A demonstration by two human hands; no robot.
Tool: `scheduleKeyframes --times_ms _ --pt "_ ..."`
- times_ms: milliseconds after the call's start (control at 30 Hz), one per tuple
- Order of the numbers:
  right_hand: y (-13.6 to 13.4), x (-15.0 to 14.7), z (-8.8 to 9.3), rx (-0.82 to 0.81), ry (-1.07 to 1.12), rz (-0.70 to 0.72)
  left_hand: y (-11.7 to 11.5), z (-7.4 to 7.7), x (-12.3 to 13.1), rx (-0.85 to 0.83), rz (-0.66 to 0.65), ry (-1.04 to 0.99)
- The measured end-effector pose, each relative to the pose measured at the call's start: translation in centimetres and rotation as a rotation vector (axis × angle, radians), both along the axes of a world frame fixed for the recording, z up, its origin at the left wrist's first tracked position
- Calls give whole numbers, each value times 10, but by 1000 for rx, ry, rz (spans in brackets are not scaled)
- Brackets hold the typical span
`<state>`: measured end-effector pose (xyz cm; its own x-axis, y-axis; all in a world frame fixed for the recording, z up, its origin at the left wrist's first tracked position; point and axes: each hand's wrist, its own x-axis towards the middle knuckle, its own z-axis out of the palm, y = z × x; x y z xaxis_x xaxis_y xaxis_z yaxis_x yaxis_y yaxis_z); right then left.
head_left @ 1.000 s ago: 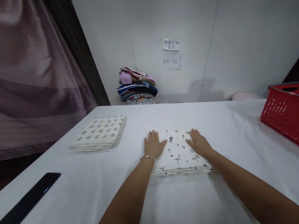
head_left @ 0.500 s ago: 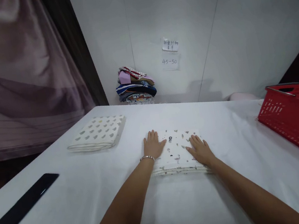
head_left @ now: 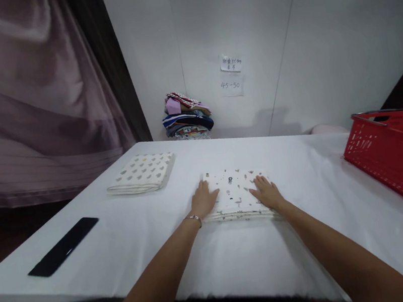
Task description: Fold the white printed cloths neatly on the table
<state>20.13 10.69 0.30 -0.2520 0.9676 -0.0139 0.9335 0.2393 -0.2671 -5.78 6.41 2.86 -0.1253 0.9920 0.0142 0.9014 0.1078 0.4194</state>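
A folded white cloth [head_left: 236, 191] with small printed figures lies on the white-covered table [head_left: 154, 240] in front of me, its layered edge toward me. My left hand [head_left: 203, 199], with a bracelet at the wrist, rests on the cloth's left side, fingers stretched out. On the right side of the cloth lies my right hand [head_left: 266, 191], flat with its fingers extended. Neither hand grips anything. Farther left on the table sits a second folded cloth [head_left: 143, 172], white with grey leaf-like prints.
A long black flat object [head_left: 63, 247] lies near the left edge. At the right stands a red plastic basket [head_left: 397, 155] with a metal handle. A stack of folded fabrics [head_left: 187, 115] is by the back wall, below paper signs [head_left: 231, 75]. A pinkish curtain [head_left: 26, 107] hangs left.
The view has tilted down and shifted, bringing the near table edge into sight. My left hand has slid slightly down along the cloth's left side; my right hand stays flat on it.
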Motion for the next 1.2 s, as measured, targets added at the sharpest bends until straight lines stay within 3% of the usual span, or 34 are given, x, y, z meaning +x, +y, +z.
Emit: scheduleKeyframes --times_ms 200,333,533,633,733,833,1033,1200 --pt "-2 21 2 -58 367 -168 -25 0 -7 -69 145 -144" --pt "-29 41 -1 -117 580 -313 -24 0 -14 -166 209 -259" --pt "-58 49 6 -339 846 -396 -24 2 -17 -202 260 -372" --pt "-55 55 12 -355 897 -413 -34 5 -12 -228 275 -662" --pt "-48 66 14 -222 859 -461 -52 2 -1 -295 224 -1007" --pt "-43 78 7 -136 736 -512 -72 -5 11 -286 231 -1200" --pt "-45 86 0 15 399 -349 -89 -12 24 -174 310 -1178" --pt "-71 37 16 306 266 49 -87 -18 26 -139 318 -1088"
